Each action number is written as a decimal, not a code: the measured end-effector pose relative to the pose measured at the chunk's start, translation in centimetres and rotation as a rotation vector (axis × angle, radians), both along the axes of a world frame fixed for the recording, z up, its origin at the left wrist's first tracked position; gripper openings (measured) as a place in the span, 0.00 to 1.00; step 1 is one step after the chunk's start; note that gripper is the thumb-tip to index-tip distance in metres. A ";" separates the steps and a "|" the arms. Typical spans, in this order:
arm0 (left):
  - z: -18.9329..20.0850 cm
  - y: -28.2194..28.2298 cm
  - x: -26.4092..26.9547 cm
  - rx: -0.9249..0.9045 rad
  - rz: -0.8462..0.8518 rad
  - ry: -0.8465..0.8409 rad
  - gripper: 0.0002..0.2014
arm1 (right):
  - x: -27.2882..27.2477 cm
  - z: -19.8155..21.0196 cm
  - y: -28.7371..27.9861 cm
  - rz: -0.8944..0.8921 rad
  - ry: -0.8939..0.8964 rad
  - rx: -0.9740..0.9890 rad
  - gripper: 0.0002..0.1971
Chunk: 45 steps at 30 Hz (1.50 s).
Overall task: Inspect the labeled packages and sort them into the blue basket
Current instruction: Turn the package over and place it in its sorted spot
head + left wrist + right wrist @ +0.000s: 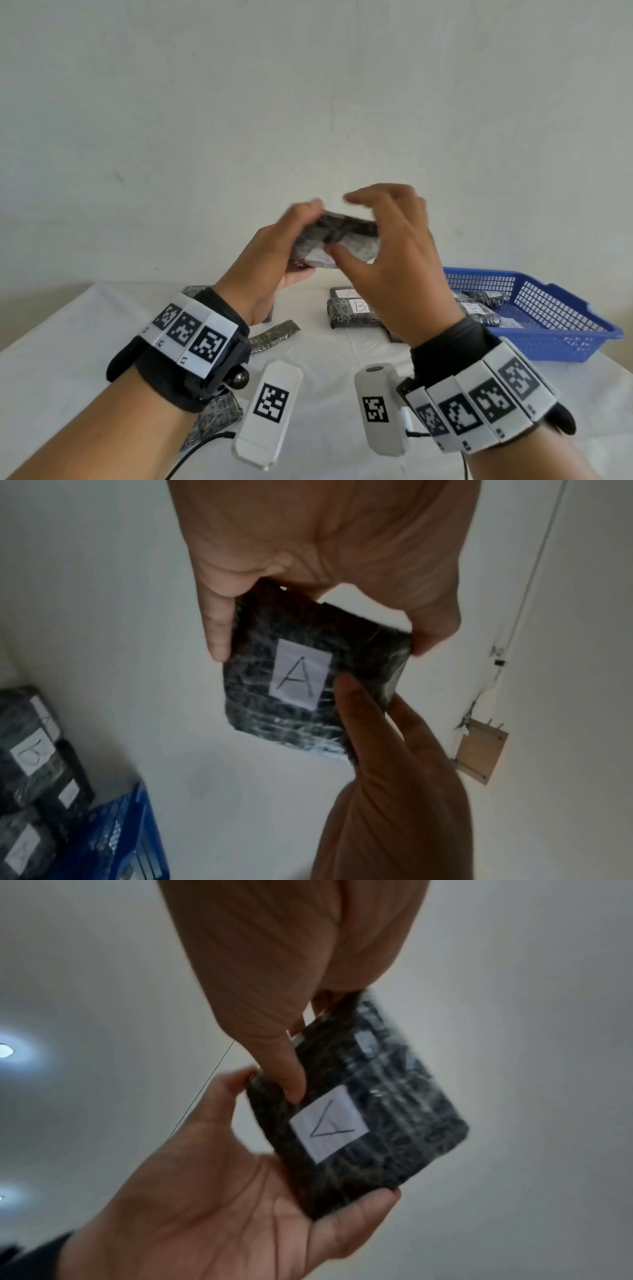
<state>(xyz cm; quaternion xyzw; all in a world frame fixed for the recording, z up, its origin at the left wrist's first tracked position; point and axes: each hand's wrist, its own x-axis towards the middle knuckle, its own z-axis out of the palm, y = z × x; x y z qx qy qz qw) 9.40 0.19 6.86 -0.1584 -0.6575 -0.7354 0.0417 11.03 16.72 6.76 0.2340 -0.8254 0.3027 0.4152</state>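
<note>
While raised at frame centre above the worktop (102,342) for label reading: package marked A (308,680), pinched in left hand (270,253) and right hand (394,260) grip, blue basket (565,339) at right.

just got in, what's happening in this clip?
A person holds one dark wrapped package up in the air with both hands: the left hand grips one end, the right hand pinches the other. Its white label reads A. More labeled packages lie on the white table, and some already sit in the blue basket at the right.
</note>
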 end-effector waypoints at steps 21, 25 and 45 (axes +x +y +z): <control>0.9 3.3 1.9 0.167 0.073 0.386 0.35 | 0.1 0.0 -0.9 0.538 -0.229 -0.806 0.18; 0.9 3.3 1.7 0.171 0.080 0.392 0.28 | 0.1 0.0 -1.2 0.533 -0.210 -0.815 0.19; -0.3 1.8 -0.3 0.146 -0.102 0.225 0.24 | -0.2 0.7 -0.1 0.438 -0.457 -0.762 0.28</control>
